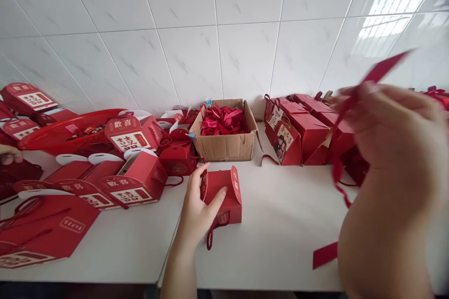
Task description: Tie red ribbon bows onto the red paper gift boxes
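A small red gift box (pixel 224 190) with rounded end flaps stands on the white table in front of me, a loop of dark red cord hanging at its front. My left hand (pixel 200 205) is closed on its left side, the thumb over the top. Raised at the right, my right hand (pixel 389 126) pinches a red ribbon (pixel 380 69), whose loose length dangles below and passes behind the wrist. Motion smears this hand somewhat, and part of its fingers is hidden.
Behind the gift box, a cardboard box (pixel 224 148) holds a heap of red ribbons (pixel 224 119). Red boxes (pixel 315 133) are grouped at right, others (pixel 136 177) at left around a red plastic basket (pixel 45 142). Another person's hand (pixel 10 154) shows at the left edge. A tiled wall rises behind.
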The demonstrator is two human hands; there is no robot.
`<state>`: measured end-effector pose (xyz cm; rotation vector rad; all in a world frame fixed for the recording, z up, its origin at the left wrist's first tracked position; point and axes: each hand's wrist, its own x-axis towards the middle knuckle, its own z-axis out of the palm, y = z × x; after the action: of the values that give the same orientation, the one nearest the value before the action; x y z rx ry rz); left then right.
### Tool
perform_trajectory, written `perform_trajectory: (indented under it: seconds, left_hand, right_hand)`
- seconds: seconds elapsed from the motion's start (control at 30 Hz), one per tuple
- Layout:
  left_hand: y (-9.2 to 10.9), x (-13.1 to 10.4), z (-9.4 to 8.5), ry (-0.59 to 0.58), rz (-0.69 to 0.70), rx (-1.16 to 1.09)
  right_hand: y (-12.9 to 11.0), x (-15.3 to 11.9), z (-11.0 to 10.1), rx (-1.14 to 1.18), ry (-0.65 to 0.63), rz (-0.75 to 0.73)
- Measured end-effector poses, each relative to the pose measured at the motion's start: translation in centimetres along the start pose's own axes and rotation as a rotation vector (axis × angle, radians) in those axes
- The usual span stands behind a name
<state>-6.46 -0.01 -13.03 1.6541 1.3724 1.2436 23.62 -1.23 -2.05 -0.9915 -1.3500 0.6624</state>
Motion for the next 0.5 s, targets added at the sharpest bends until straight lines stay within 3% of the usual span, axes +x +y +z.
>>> perform_trajectory:
  seconds: [0.07,0.1,0.17,0.27,0.4,0.5]
  left_hand:
    - [0.3,-0.2,0.3,0.022,-0.002,0.008]
    - [0.5,-0.3,0.3,0.025,0.001,0.019]
    - [1.3,-0.3,-0.2,0.028,0.031,0.046]
    - [3.1,0.1,-1.5,0.036,0.138,0.162]
    - [5.1,1.7,-2.4,-0.08,0.134,0.364]
    - [5.2,2.8,-2.1,-0.177,0.074,0.432]
  right_hand:
    - [-0.1,1.2,1.8,0.101,-0.025,0.08]
    - [0.1,1.8,2.8,0.125,-0.14,0.173]
    - [0.5,2.7,4.6,-0.009,-0.492,0.362]
    - [1.6,3.1,6.5,-0.252,-0.84,0.431]
    - [2.6,3.1,7.4,-0.363,-1.009,0.438]
    - [2.8,3.3,7.6,-0.323,-1.061,0.456]
